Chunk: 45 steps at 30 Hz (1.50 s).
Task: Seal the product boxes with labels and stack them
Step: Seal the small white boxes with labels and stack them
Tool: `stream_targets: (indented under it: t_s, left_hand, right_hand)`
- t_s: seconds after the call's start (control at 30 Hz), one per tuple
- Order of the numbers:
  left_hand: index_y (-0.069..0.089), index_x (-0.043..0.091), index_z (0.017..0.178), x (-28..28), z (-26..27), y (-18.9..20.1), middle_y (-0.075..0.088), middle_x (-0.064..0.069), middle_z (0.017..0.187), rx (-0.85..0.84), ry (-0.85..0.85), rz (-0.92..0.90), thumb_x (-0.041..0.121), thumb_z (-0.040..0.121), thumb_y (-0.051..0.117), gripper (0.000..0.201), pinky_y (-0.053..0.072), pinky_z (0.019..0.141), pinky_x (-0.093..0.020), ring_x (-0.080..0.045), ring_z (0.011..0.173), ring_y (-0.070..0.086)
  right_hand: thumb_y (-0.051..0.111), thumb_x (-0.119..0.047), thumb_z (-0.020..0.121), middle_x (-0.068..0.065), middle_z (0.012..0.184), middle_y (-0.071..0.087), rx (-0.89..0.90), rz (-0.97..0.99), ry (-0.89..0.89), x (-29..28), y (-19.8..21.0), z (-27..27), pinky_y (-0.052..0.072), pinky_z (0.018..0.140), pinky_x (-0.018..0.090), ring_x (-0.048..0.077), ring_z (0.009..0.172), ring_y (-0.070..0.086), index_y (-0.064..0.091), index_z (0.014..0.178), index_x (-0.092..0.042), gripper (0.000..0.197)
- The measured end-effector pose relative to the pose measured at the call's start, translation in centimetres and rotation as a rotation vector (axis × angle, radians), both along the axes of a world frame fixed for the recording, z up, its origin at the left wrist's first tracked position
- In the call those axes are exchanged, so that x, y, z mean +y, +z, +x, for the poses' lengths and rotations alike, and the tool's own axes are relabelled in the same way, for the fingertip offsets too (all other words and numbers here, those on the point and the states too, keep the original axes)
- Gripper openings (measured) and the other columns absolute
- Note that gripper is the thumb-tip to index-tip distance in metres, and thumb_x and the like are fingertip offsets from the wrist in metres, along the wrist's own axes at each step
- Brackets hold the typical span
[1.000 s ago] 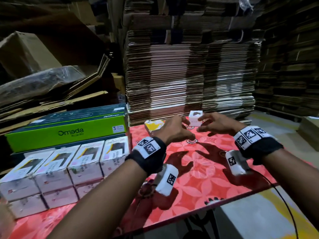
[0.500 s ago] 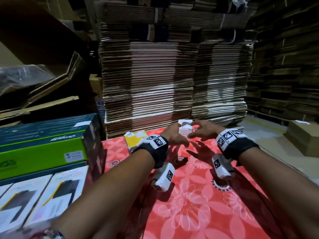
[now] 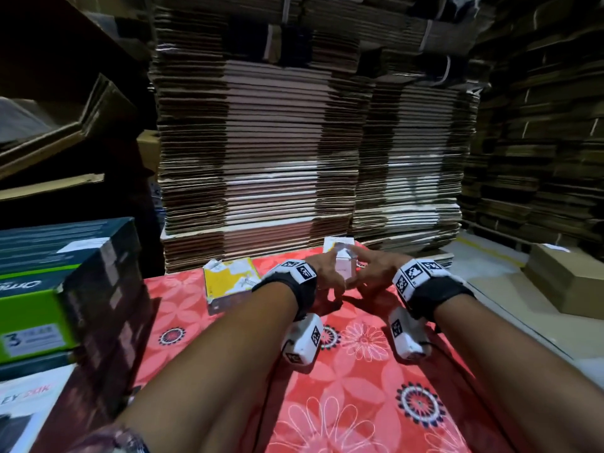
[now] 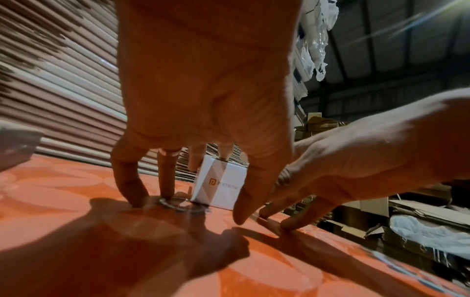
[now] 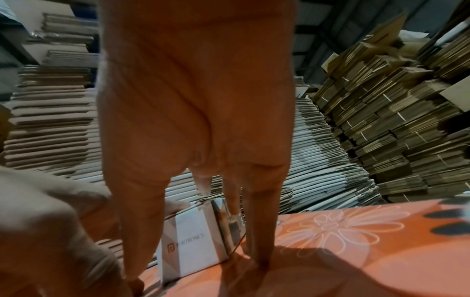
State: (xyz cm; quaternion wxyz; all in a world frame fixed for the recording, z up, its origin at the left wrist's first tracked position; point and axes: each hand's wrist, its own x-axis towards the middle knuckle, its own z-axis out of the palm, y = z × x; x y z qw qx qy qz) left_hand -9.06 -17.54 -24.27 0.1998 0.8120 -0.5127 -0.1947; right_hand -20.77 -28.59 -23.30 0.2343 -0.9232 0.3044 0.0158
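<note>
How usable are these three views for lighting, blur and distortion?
Head view: dim, edges bowed, green box smeared. Left wrist view: small white box sharp, hard shadows on the tablecloth, lens flare top right. Right wrist view: soft throughout, right hand blocks much.

The small box [image 3: 344,268] stands on the counter [image 3: 359,403] near its far edge. The left hand [image 3: 322,277] is at the box's left side, the right hand [image 3: 376,273] at its right. Left of the box lies a flat packet [image 3: 230,282]; farther left stand large cartons [image 3: 65,289]. Behind the box rise cardboard stacks [image 3: 294,142].
</note>
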Motion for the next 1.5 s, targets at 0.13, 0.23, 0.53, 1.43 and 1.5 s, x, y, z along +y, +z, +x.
stream_targets:
  t_s: [0.13,0.23,0.53,1.43,1.5]
  left_hand:
    - [0.01,0.046,0.157,-0.7,0.5,-0.6,0.067,-0.006,0.115,0.015,-0.003,-0.017,0.012,0.079,0.077,0.109,0.058,0.077,-0.036,-0.024,0.094,0.066]
    - [0.018,0.039,0.158,-0.5,0.5,-0.7,0.067,-0.009,0.119,0.03,-0.001,-0.072,0.009,0.08,0.076,0.102,0.056,0.086,-0.035,-0.028,0.105,0.065]
    - [0.05,0.026,0.11,2.4,0.2,-0.6,0.059,-0.005,0.103,0.047,0.173,-0.188,0.011,0.081,0.072,0.039,0.039,0.062,-0.024,-0.025,0.09,0.057]
    - [0.062,0.019,0.096,23.1,-9.6,1.3,0.06,-0.006,0.069,0.044,0.183,-0.096,0.0,0.076,0.077,0.032,0.05,0.05,-0.025,-0.016,0.054,0.056]
    - [0.059,0.02,0.09,24.2,-10.0,1.3,0.058,-0.007,0.067,0.057,0.165,-0.086,-0.002,0.077,0.077,0.031,0.05,0.048,-0.025,-0.017,0.053,0.054]
  right_hand:
    - [0.075,-0.032,0.09,0.005,0.156,0.042,0.028,0.005,-0.01,0.1,0.2,0.2,0.037,0.113,0.033,0.023,0.139,0.044,0.017,0.16,-0.025,0.092]
    - [0.072,-0.026,0.093,0.006,0.151,0.046,-0.003,0.018,-0.014,0.7,0.4,-0.4,0.037,0.109,0.029,0.024,0.137,0.047,0.025,0.158,-0.02,0.081]
    - [0.086,-0.004,0.076,0.015,0.12,0.066,-0.19,0.185,-0.049,2.9,-0.6,-1.2,0.058,0.092,0.047,0.029,0.096,0.068,0.049,0.128,-0.026,0.067]
    - [0.088,-0.005,0.074,0.014,0.078,0.075,-0.225,0.089,0.137,18.9,-0.1,-9.8,0.064,0.078,0.044,0.022,0.065,0.069,0.07,0.101,-0.016,0.034]
    - [0.093,-0.01,0.068,0.011,0.079,0.077,-0.181,0.074,0.183,20.2,0.2,-10.7,0.061,0.079,0.044,0.025,0.07,0.072,0.066,0.104,-0.019,0.045]
